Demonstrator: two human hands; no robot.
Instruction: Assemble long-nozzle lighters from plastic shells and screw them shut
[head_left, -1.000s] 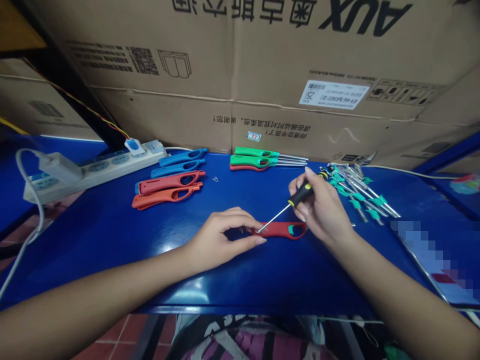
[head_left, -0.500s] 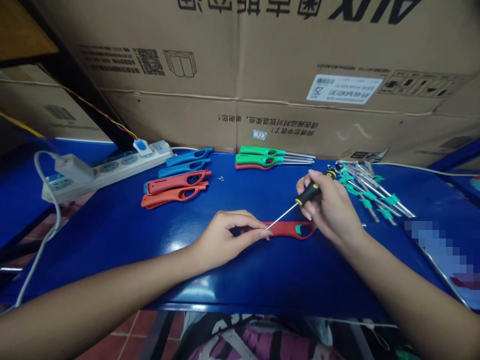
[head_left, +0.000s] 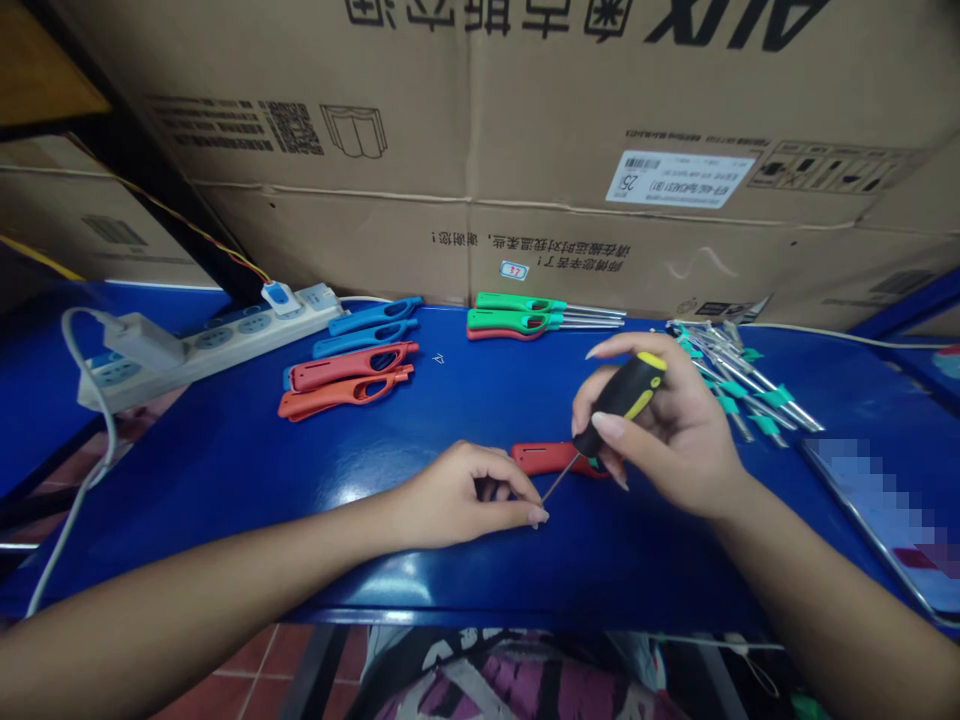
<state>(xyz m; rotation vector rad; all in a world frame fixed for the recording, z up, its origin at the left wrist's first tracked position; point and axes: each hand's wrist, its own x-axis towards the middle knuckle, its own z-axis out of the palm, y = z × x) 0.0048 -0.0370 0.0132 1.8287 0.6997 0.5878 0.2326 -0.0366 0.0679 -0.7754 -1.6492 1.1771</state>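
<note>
Screwdriver (head_left: pixel 621 402) well inside table edge (head_left: pixel 525 617)

Head view — forward, down, seemingly near

Left fingers (head_left: pixel 502 517) pinch at the tips; right fingers (head_left: pixel 643 446) curl.

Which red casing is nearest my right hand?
The red casing partly hidden behind the screwdriver; the other reds lie farther off, beside blue casings or green lighters.
</note>
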